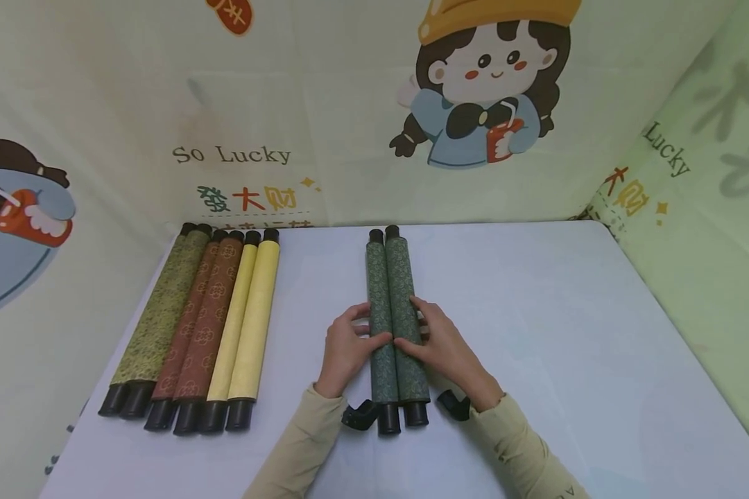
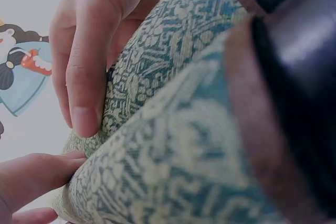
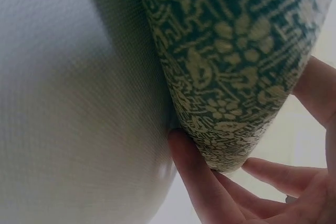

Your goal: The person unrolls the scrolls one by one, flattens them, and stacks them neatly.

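Two dark green patterned scrolls (image 1: 379, 287) with black end knobs lie side by side, lengthwise, in the middle of the table. My left hand (image 1: 343, 350) grips the thinner left scroll from its outer side, thumb on top. On the other side my right hand (image 1: 446, 346) holds the thicker right scroll (image 1: 403, 277), its thumb also on top. The thumbs nearly meet where the two rolls touch. In the right wrist view, fingers (image 3: 202, 182) curl at the edge of the green scroll (image 3: 226, 66). The left wrist view shows the floral cloth (image 2: 157, 56) close up.
On the table's left lie further scrolls in pairs: olive (image 1: 162, 312), reddish brown (image 1: 206, 333) and yellow (image 1: 256, 319), all with black ends. The white table (image 1: 537, 291) extends to the right. A printed cloth (image 1: 337, 104) hangs behind and at the sides.
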### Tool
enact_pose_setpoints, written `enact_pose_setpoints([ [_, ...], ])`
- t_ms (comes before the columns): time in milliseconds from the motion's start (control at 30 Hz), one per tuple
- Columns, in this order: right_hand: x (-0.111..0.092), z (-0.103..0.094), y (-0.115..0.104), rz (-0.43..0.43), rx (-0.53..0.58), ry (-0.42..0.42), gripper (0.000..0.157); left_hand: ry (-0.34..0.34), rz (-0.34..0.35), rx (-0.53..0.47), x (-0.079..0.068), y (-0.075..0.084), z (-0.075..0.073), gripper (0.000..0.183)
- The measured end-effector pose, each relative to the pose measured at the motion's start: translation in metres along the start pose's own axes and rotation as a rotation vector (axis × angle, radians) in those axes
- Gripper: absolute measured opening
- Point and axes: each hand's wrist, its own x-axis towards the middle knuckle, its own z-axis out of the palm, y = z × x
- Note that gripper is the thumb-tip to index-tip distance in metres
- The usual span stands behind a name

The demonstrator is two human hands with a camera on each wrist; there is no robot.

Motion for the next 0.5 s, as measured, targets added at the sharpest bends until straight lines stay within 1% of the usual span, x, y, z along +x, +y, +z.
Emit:
enact_pose_setpoints([
  [100, 0.0003, -0.0006, 0.0004, -0.009, -0.004, 0.015, 0.079, 0.007, 0.008, -0.003, 0.0005, 0.0005, -0.0012, 0.063],
  [233, 0.0011, -0.0029, 0.0013, -0.038, -0.018, 0.027, 0.074, 0.013, 0.001, -0.011, 0.0011, 0.0000, -0.0020, 0.062],
  [400, 0.0017, -0.0070, 0.0024, -0.063, -0.038, 0.011, 0.071, 0.012, -0.017, -0.024, 0.0010, -0.0011, -0.0022, 0.062],
  [500, 0.0011, -0.0091, 0.0035, -0.071, -0.029, -0.003, 0.068, 0.006, -0.013, -0.025, 0.0006, -0.0015, -0.0025, 0.062],
])
